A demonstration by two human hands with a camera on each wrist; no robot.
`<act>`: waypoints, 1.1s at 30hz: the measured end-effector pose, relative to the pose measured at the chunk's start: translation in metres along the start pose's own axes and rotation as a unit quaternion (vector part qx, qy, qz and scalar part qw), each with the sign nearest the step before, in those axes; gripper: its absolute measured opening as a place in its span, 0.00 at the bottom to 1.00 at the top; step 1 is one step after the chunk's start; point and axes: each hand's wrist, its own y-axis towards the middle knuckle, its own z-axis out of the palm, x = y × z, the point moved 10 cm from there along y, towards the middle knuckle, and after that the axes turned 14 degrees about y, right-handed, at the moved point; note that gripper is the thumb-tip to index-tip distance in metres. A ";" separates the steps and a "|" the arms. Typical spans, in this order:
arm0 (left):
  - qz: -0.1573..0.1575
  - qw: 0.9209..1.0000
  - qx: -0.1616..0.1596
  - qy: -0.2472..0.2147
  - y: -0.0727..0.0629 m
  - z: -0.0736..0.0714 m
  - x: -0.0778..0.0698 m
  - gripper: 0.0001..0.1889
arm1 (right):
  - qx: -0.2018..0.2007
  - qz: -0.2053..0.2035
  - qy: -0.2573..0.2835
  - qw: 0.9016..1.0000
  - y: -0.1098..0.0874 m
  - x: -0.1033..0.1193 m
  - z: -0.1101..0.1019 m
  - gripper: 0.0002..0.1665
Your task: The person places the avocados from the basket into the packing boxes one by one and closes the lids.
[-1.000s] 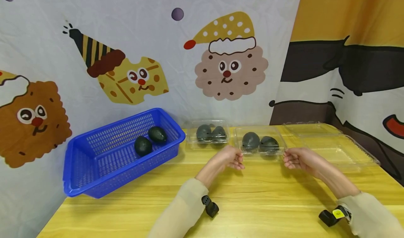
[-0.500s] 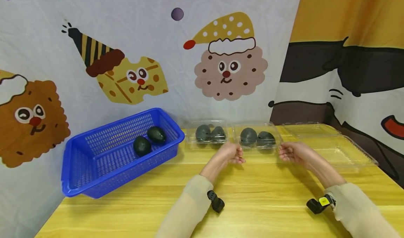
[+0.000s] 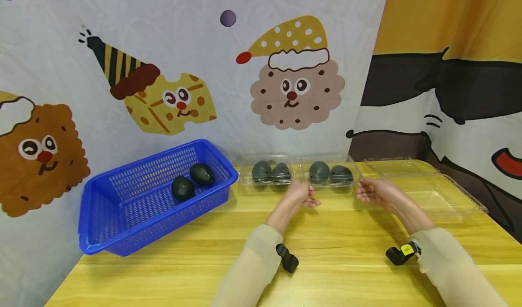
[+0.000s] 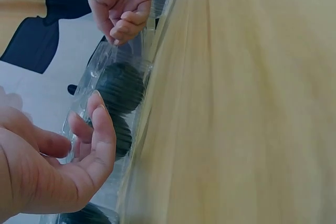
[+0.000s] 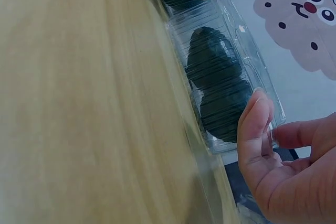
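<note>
Two dark green avocados sit inside a closed clear plastic clamshell box at the back of the table. My left hand pinches the box's front left corner; in the left wrist view its fingers curl at the box's edge. At the front right corner my right hand grips the edge between thumb and fingers. Close beside this box on the left stands another clamshell box, with two more avocados inside.
A blue perforated basket stands on the left with two avocados in it. An opened clear clamshell box lies at the right on the wooden table. A printed cloth hangs right behind.
Both hands have moved the held clamshell box back and slightly left, so it now stands in line with the other filled box. The basket and its avocados have stayed put.
</note>
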 end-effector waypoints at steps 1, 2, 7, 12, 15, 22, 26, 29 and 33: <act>0.001 1.000 -0.002 -0.003 0.000 0.000 0.000 0.15 | 0.001 0.000 0.004 1.000 0.001 0.000 0.000 0.18; 0.003 1.000 -0.004 -0.005 0.001 0.001 -0.001 0.15 | 0.002 -0.001 0.010 1.000 0.001 0.001 0.001 0.18; 0.006 1.000 -0.010 -0.028 0.002 0.003 -0.001 0.15 | -0.001 -0.001 0.020 1.000 0.002 0.003 0.002 0.19; 0.009 0.999 -0.026 -0.044 0.003 0.003 -0.002 0.15 | -0.013 -0.003 0.002 1.000 0.001 0.005 0.001 0.19; 0.010 0.998 -0.031 -0.047 0.003 0.002 -0.002 0.16 | -0.017 -0.003 -0.005 1.000 0.001 0.005 0.002 0.19; 0.010 0.997 -0.041 -0.059 0.001 0.001 0.000 0.16 | -0.028 -0.004 -0.011 1.000 0.001 0.004 0.002 0.20; 0.008 0.997 -0.044 -0.065 -0.001 0.002 0.001 0.16 | -0.030 -0.003 -0.018 0.999 0.001 0.004 0.001 0.21; 0.003 0.997 -0.040 -0.066 -0.002 0.002 0.001 0.18 | -0.029 -0.005 -0.031 0.999 0.000 0.005 0.001 0.20; -0.009 0.999 -0.013 -0.040 -0.004 0.006 0.001 0.22 | -0.030 -0.013 -0.082 0.996 -0.003 0.011 0.001 0.19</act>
